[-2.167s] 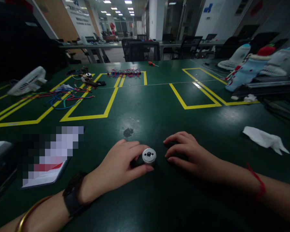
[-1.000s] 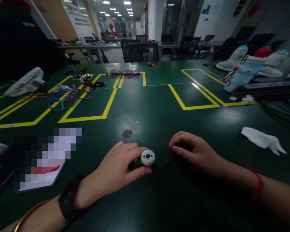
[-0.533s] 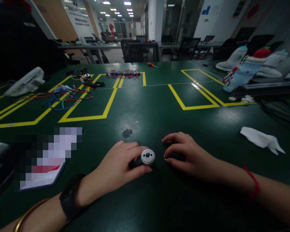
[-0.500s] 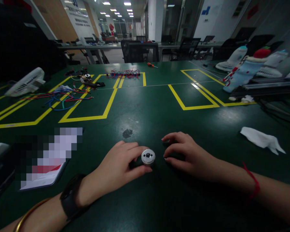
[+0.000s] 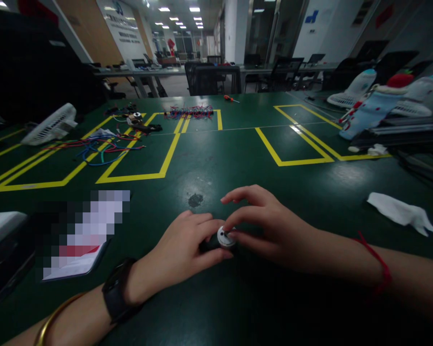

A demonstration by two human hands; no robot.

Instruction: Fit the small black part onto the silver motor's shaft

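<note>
My left hand (image 5: 191, 240) lies low over the green table, its thumb and index finger closed around a small round cylinder (image 5: 222, 241). The cylinder's pale, silvery top faces up and has dark holes in it. My right hand (image 5: 263, 223) reaches over from the right. Its thumb and index finger are pinched together at the cylinder's top, with the other visible finger raised and curved. Those fingertips cover part of the top, and whatever sits between them is too small or hidden to make out.
A phone-like flat slab (image 5: 82, 259), partly blurred out, lies left of my left hand. A white tissue (image 5: 400, 211) is at right. Farther off are tangled wires (image 5: 104, 146), a white fan (image 5: 52, 125), a screwdriver (image 5: 231, 99) and a blue snowman-like figure (image 5: 370, 113).
My right hand has moved left, from beside the cylinder onto its top, and its fingertips have come together there. My left hand keeps its hold. The whole view has shifted slightly.
</note>
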